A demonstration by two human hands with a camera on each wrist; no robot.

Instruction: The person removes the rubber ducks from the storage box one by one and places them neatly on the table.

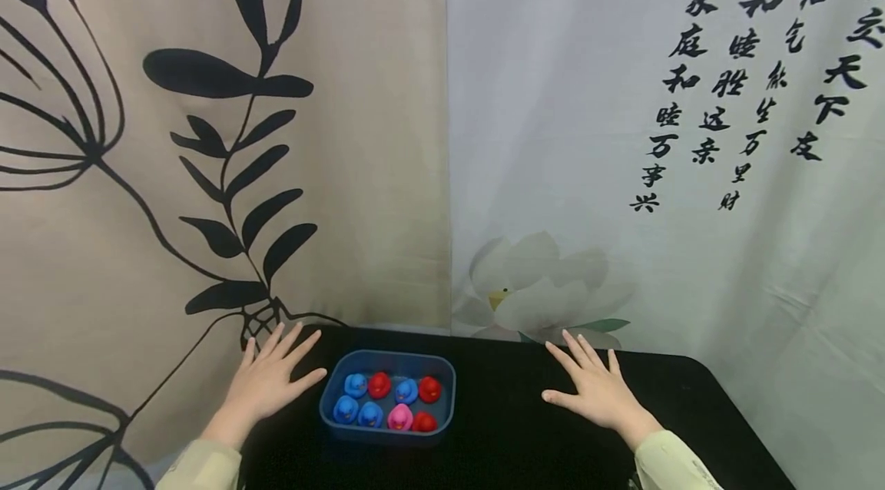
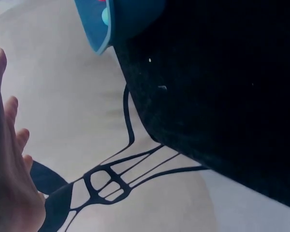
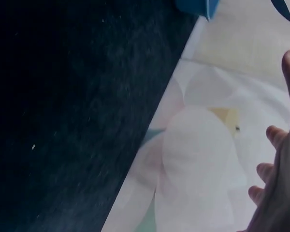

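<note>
A blue rectangular bin (image 1: 387,437) holds several small rubber ducks: blue ones such as this blue duck (image 1: 346,409), red ones such as this red duck (image 1: 429,389), and one pink duck (image 1: 399,417). Left of the bin, my left hand (image 1: 266,382) is held with its fingers spread and straight, touching nothing. My right hand (image 1: 596,390) is well to the right of the bin, its fingers also spread and holding nothing. In the left wrist view the bin's corner (image 2: 130,19) shows at the top; the right wrist view catches only a bit of it.
The bin stands on a black-covered table (image 1: 498,444). Behind the table hangs a pale cloth (image 1: 380,167) printed with dark plants, a lotus flower (image 1: 546,283) and black writing. The table's far right corner is rounded.
</note>
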